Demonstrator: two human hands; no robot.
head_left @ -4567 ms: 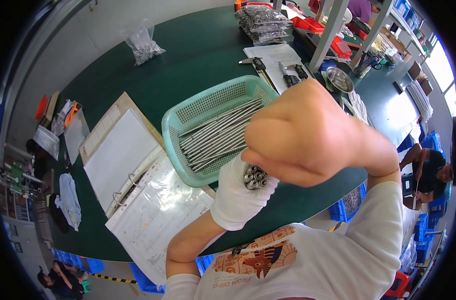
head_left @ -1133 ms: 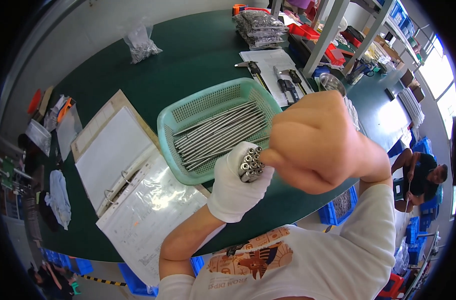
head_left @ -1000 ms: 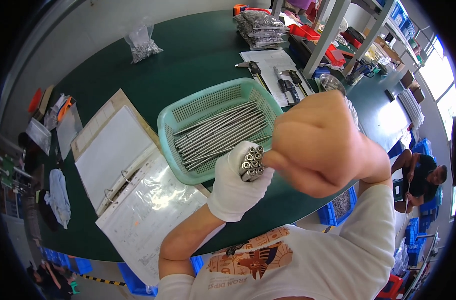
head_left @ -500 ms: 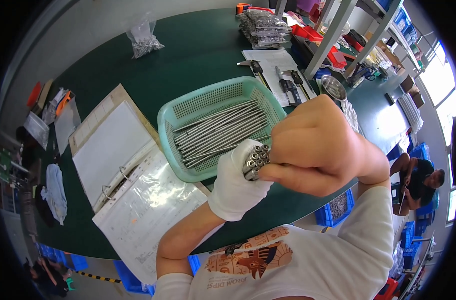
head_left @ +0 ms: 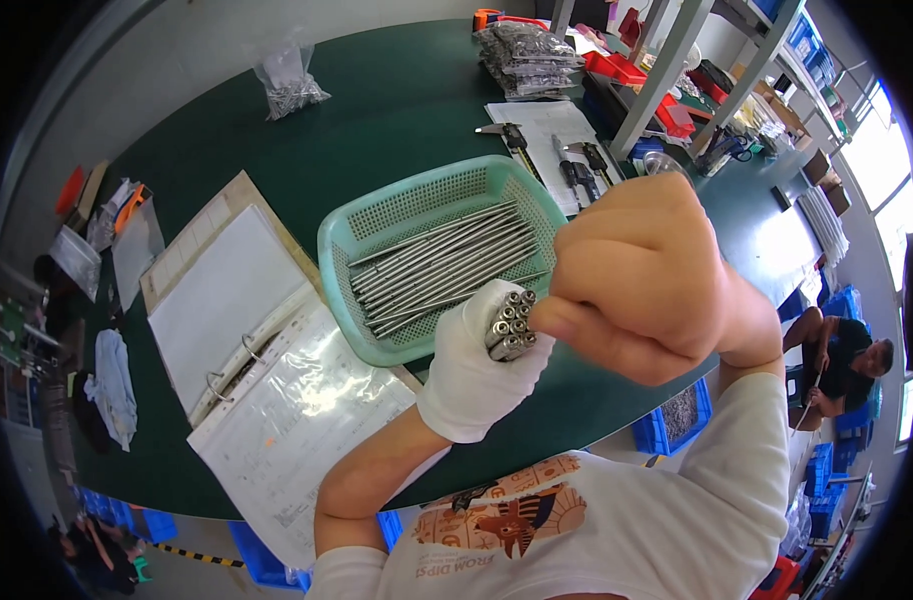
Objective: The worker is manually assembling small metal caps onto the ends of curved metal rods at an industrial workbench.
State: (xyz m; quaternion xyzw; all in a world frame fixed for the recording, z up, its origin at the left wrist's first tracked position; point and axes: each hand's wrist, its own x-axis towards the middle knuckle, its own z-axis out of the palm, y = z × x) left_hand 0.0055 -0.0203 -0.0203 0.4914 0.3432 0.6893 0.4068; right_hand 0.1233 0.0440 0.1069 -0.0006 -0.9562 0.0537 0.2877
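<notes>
My left hand [head_left: 477, 375], in a white glove, is wrapped round a bundle of steel rods [head_left: 513, 327]. Their round ends, with holes in them, point up at me; the rest of their length is hidden. Bare and curled closed, my right hand [head_left: 642, 280] is just right of the bundle, its thumb tip beside the rod ends. Whatever it pinches, if anything, is hidden behind the fingers. Beyond my left hand a mint-green perforated basket [head_left: 352, 325] holds many long, thin metal rods [head_left: 442, 265] lying side by side.
An open ring binder [head_left: 232, 310] lies left of the basket. Calipers [head_left: 517, 145] rest on white paper behind it. Bagged parts [head_left: 527, 55] are stacked at the back, another bag [head_left: 289, 85] farther left. A shelf post [head_left: 662, 75] rises at right; a person [head_left: 847, 360] sits beyond.
My right hand has shifted slightly right, and its thumb has drawn back from over the rod ends, showing more of them. The left hand keeps its hold in nearly the same place.
</notes>
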